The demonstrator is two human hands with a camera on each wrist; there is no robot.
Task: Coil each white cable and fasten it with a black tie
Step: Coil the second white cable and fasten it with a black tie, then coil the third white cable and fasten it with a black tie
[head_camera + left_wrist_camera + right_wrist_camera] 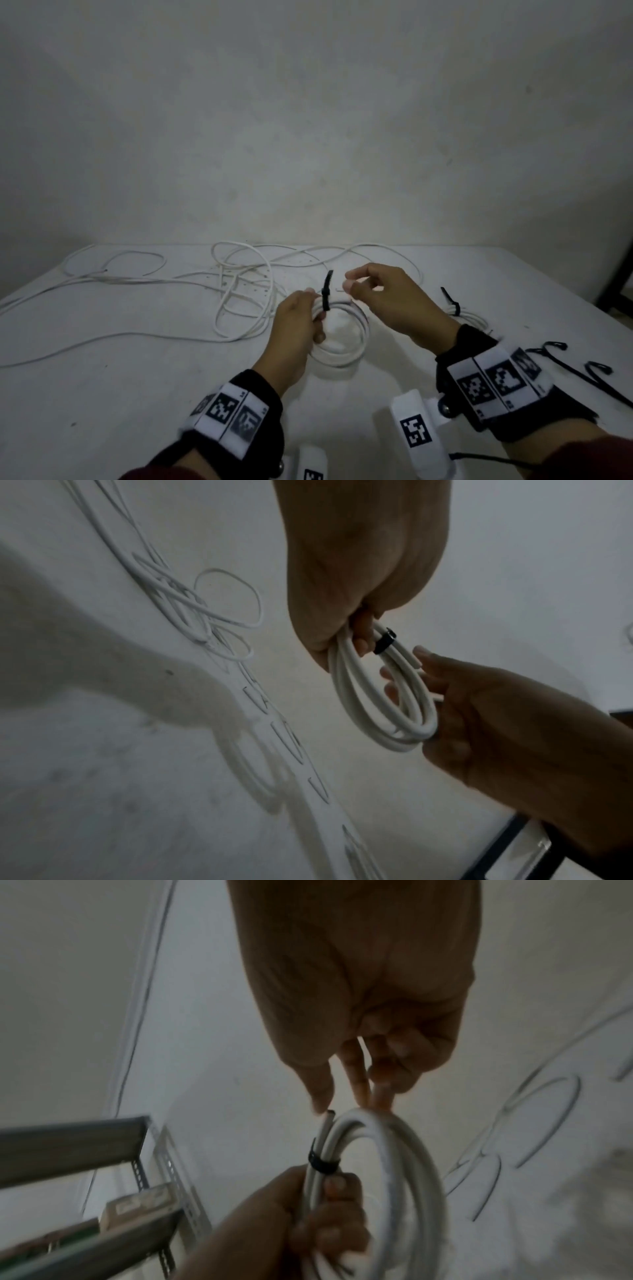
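Observation:
A coil of white cable [356, 350] hangs just above the table between my two hands. A black tie [326, 295] is wrapped round its far side, with the tail sticking up. My left hand [317, 310] grips the coil beside the tie; the left wrist view shows its fingers [361, 639] curled round the strands next to the tie [385, 643]. My right hand [349, 287] pinches the coil's top near the cut cable end, thumb and fingertips [363, 1093] meeting on the coil [400, 1139] just above the tie [323, 1165].
Loose white cables [239, 291] sprawl over the back and left of the white table [137, 394]. A tied coil [455, 306] lies to the right behind my right wrist. Several loose black ties [579, 370] lie at the right edge. A dark frame [616, 274] stands far right.

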